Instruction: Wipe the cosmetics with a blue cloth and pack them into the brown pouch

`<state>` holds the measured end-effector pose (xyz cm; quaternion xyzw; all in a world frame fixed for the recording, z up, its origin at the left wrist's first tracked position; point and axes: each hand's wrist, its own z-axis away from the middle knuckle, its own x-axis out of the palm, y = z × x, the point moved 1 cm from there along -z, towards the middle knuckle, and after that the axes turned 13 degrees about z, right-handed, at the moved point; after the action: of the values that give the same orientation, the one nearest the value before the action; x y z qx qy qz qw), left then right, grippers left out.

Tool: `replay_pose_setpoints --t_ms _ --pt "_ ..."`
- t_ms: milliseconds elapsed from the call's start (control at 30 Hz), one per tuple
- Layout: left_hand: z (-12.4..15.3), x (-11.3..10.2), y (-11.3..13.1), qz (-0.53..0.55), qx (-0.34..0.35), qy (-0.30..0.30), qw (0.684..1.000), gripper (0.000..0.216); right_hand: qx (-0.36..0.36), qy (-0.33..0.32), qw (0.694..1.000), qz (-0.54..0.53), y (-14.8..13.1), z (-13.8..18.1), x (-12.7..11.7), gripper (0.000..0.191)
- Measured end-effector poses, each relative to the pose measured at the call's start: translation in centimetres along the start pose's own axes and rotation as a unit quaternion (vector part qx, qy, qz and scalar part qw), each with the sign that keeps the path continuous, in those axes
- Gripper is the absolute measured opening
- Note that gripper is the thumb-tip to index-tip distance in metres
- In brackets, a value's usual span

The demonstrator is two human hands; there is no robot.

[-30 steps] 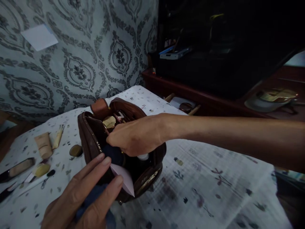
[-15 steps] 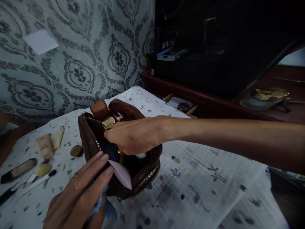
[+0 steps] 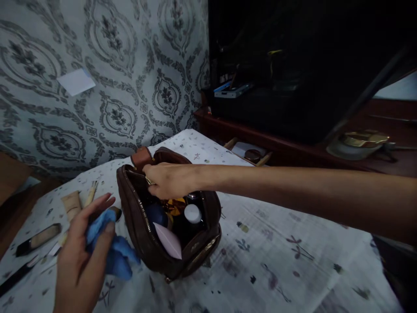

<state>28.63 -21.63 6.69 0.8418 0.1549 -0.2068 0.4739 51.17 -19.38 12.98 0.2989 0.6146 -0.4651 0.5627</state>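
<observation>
An open brown leather pouch (image 3: 153,252) stands on the patterned table cover. Inside show a white-capped bottle (image 3: 192,213), a pink card (image 3: 169,240), a dark blue item and something amber. My right hand (image 3: 164,180) reaches across to the pouch's far rim, fingers pinched at the zipper edge near the tan tab (image 3: 142,155); what they grip is too small to name. My left hand (image 3: 81,254) is left of the pouch, off it, fingers closed round a blue cloth (image 3: 114,252).
Cosmetics lie on the table (image 3: 293,243) at left: a beige tube (image 3: 71,203), a slim tube (image 3: 90,193), a dark compact (image 3: 38,238) and brushes. A dark wooden shelf (image 3: 276,143) with a small tray and a gold-lidded dish (image 3: 358,143) runs behind. Patterned wallpaper backs the table.
My left hand came off the pouch's near rim and drew back left with the blue cloth. My right hand shifted from over the contents to the far rim, uncovering the white-capped bottle.
</observation>
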Motion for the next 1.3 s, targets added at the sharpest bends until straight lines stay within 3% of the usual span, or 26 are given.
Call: replay_pose_setpoints --t_ms 133,367,700,867,1067,1133,1233,1300 --pt "-2.0 0.8 -0.7 0.081 -0.048 -0.035 0.995 0.054 0.012 0.03 0.998 -0.056 0.0 -2.2 0.4 0.029" --pt "-1.7 0.6 -1.3 0.066 -0.005 -0.082 0.994 0.051 0.034 0.058 0.996 -0.057 -0.4 -2.2 0.3 0.027" --pt "-2.0 0.8 -1.3 0.068 -0.004 -0.091 0.994 0.052 0.033 0.118 0.992 -0.01 -1.2 -2.0 0.6 0.027" --pt "-2.1 0.7 -1.0 0.074 -0.011 -0.092 0.993 0.056 0.083 0.099 0.99 -0.064 -1.0 -1.8 0.0 0.036" --pt "-1.6 0.5 -1.1 0.057 -0.028 -0.082 0.995 0.055 0.059 0.097 0.993 -0.035 -0.6 -0.5 -0.6 0.029" --pt "-0.9 0.3 -0.6 0.036 -0.004 -0.052 0.998 0.048 0.041 0.132 0.99 -0.025 -0.8 1.0 -0.8 0.028" --pt "0.5 -0.2 0.6 -0.005 0.097 -0.016 0.995 0.035 -0.003 0.183 0.983 -0.009 -1.6 4.6 -0.6 0.029" --pt "1.3 -0.4 1.7 -0.035 0.178 -0.033 0.983 0.034 -0.014 0.155 0.988 -0.009 -2.3 7.2 0.1 0.039"
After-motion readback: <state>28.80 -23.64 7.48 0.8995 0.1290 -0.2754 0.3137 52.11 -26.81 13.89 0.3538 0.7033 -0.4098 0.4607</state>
